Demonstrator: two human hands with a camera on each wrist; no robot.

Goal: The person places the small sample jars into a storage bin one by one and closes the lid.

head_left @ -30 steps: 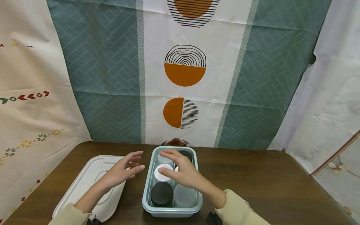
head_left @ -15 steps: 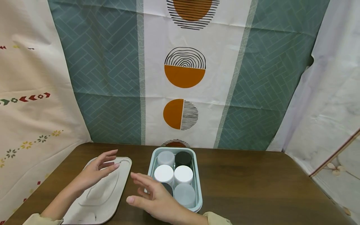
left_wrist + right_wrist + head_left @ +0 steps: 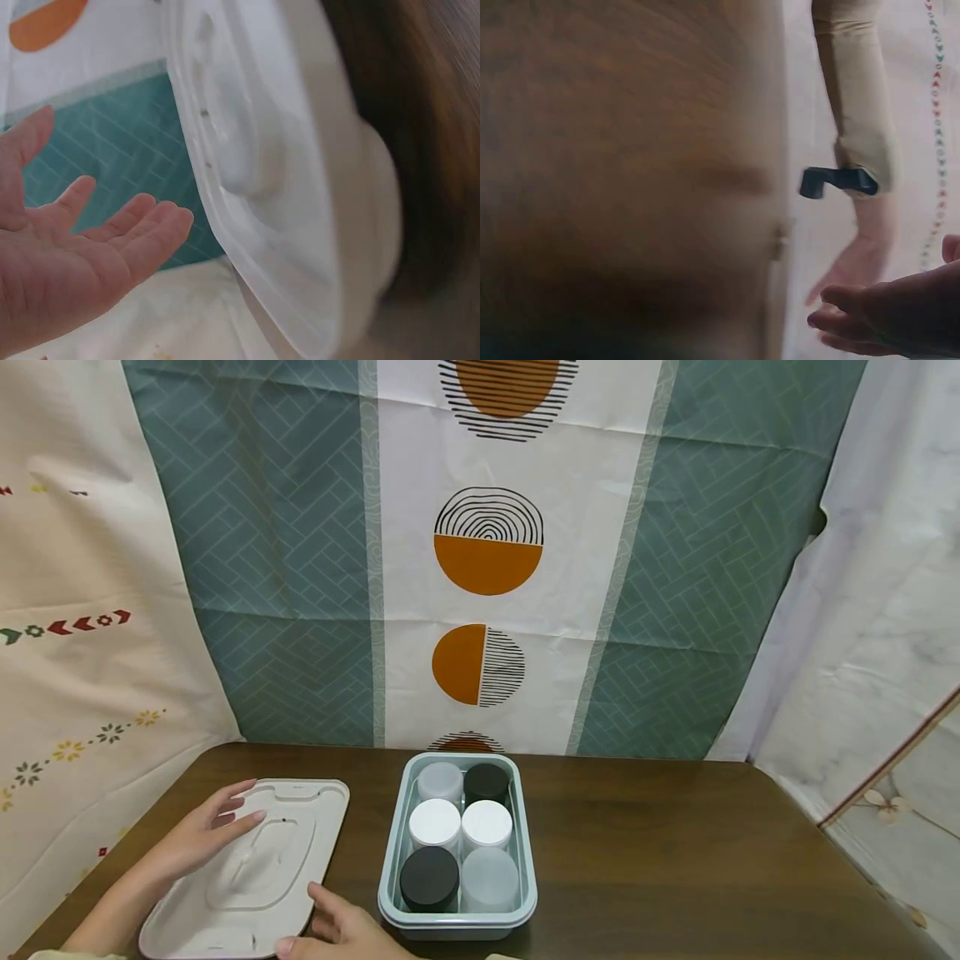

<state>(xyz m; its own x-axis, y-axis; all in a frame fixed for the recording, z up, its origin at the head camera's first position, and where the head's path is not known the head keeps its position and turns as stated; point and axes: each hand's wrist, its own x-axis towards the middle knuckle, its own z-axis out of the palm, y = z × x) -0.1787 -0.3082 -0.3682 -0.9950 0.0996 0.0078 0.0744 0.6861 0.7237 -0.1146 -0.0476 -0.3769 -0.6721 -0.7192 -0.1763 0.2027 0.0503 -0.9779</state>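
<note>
A white rectangular lid [image 3: 303,852] lies on the table to the left, its raised oval and rim facing up. My left hand [image 3: 198,835] hovers over the lid's left edge, and in the left wrist view its fingers [image 3: 142,225] are spread and hold nothing. Beside the lid's front right corner is my right hand [image 3: 337,931], thumb and fingers apart with nothing between them. To the right of the lid stands a pale blue rectangular box [image 3: 530,860] with several round-topped jars inside. Among them are a black-topped jar [image 3: 429,878] in front and a white-topped jar [image 3: 487,823] in the middle row.
The brown wooden table [image 3: 675,852] extends right of the box. A patterned cloth [image 3: 487,668] hangs behind the table's back edge. A cream cloth [image 3: 90,693] hangs on the left, and a pale marbled sheet [image 3: 870,635] on the right.
Both hands have moved left and toward the front, away from above the box to the lid. The jars in the box have come into full view; box and lid have stayed put.
</note>
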